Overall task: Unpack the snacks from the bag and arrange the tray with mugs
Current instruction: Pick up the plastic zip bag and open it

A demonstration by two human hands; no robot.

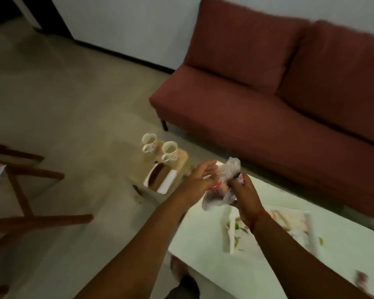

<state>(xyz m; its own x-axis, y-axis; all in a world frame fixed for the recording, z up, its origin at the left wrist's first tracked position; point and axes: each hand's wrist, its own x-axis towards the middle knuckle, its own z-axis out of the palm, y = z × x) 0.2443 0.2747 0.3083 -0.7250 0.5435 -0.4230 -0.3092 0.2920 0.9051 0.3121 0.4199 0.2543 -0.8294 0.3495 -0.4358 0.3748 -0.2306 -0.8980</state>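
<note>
A crumpled clear plastic bag [226,180] with something reddish inside hangs over the near-left corner of the white table [205,238]. My left hand [200,179] touches its left side with the fingers partly curled. My right hand [245,195] grips its right side. Two white mugs [149,142] [169,151] stand on a small wooden stool [180,157] to the left of the table. A white tray [274,225] with a floral print lies on the table under my right forearm. The frame is blurred.
A red sofa [279,93] runs behind the table. A white tissue box [160,179] sits on the stool in front of the mugs. Wooden chair legs [30,201] stand at the left. A small reddish packet [362,279] lies near the table's right edge.
</note>
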